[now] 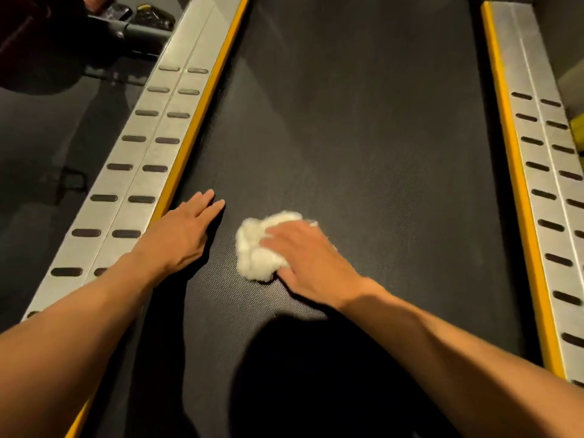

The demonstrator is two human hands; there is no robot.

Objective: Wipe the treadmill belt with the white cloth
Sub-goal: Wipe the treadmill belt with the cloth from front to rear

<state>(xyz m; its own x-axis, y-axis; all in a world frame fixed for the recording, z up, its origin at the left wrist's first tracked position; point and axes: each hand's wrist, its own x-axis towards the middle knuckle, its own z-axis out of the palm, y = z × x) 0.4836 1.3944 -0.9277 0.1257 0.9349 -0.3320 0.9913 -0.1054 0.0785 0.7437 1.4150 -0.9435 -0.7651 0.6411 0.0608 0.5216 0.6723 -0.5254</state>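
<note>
The dark textured treadmill belt (363, 137) runs up the middle of the head view. A crumpled white cloth (256, 248) lies on it near the lower centre. My right hand (306, 260) lies over the cloth's right part and presses it onto the belt, fingers spread and pointing left; part of the cloth is hidden beneath the hand. My left hand (183, 232) rests flat on the belt with straight fingers, just left of the cloth and close to the belt's left edge, apart from the cloth.
Yellow edge strips (196, 121) and silver side rails with dark oval grips (151, 143) border the belt on the left, and likewise on the right (543, 172). Dark floor and gym equipment (104, 30) lie at the upper left. A dark shadow (300, 374) covers the near belt.
</note>
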